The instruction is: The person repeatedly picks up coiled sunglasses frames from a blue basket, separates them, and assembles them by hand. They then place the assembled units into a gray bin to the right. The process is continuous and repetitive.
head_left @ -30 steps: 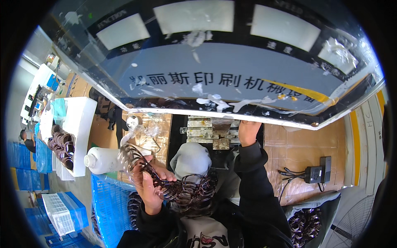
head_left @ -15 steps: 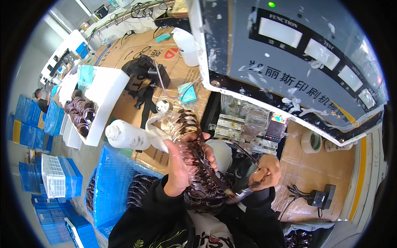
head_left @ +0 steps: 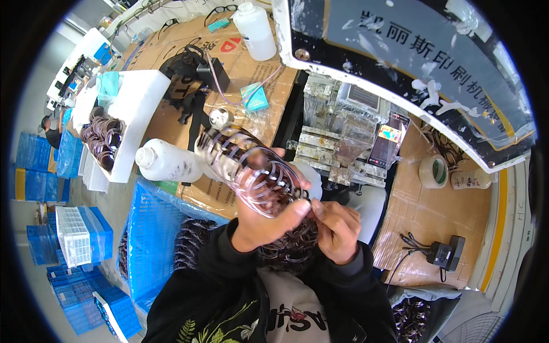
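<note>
My left hand (head_left: 266, 220) is wrapped round a long stack of nested, glossy dark-brown curved pieces (head_left: 229, 151), held slantwise in front of my chest. The pieces look like see-through plastic, but their exact kind is unclear. At the near end of the stack, my right hand (head_left: 338, 231) has its thumb and fingers pinched together, close to the left thumb. What sits in that pinch is mostly covered; it seems to be the edge of one brown piece. More brown pieces (head_left: 291, 248) lie below the hands against my lap.
A smudged white bottle (head_left: 168, 162) stands left of the stack. Behind it are a foam box (head_left: 140, 108) of brown pieces and a clear bottle (head_left: 255, 37). A printing machine (head_left: 400, 63) overhangs the right, near a phone (head_left: 390, 139) and tape roll (head_left: 433, 171). A blue basket (head_left: 151, 240) sits lower left.
The stack has tilted, its far end swinging left. My right hand has moved left and up to the stack's near end; the long brown piece it held apart no longer shows separately. The view has shifted.
</note>
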Motion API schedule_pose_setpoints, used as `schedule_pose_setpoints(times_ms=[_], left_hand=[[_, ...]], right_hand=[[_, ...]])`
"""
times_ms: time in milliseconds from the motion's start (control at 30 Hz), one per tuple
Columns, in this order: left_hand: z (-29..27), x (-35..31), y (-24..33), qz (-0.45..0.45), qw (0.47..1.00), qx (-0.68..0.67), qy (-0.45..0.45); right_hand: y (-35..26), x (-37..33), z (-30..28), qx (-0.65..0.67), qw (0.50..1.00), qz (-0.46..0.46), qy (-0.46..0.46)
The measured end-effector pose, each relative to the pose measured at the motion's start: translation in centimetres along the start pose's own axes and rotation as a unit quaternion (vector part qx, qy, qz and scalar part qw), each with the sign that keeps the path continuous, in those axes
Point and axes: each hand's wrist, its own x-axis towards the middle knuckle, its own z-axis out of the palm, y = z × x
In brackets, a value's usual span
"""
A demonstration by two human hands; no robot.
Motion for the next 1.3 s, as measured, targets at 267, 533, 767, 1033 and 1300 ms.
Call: schedule_pose_setpoints(times_ms=[267,533,767,1033,1300], left_hand=[[-2.7,0.1,2.1,0.003,0.987,-0.051,0.155],[-3.3,-0.6,2.0,-0.007,0.987,-0.028,0.156],[-4.4,-0.4,2.0,0.006,0.983,-0.024,0.184],[-5.2,-0.5,2.1,0.004,0.981,-0.004,0.196],[-4.7,-0.6,1.7,-0.013,0.985,0.014,0.170]], right_hand=[[0.0,-2.8,-3.5,-0.001,0.959,0.075,-0.275],[-1.6,-6.2,-3.0,-0.123,0.960,0.037,-0.249],[-1.4,-5.1,-1.7,-0.096,0.962,0.045,-0.250],[-3.7,-3.2,-3.3,-0.058,0.984,-0.035,-0.167],[2.3,-0.4,-5.4,0.216,0.957,0.103,0.164]])
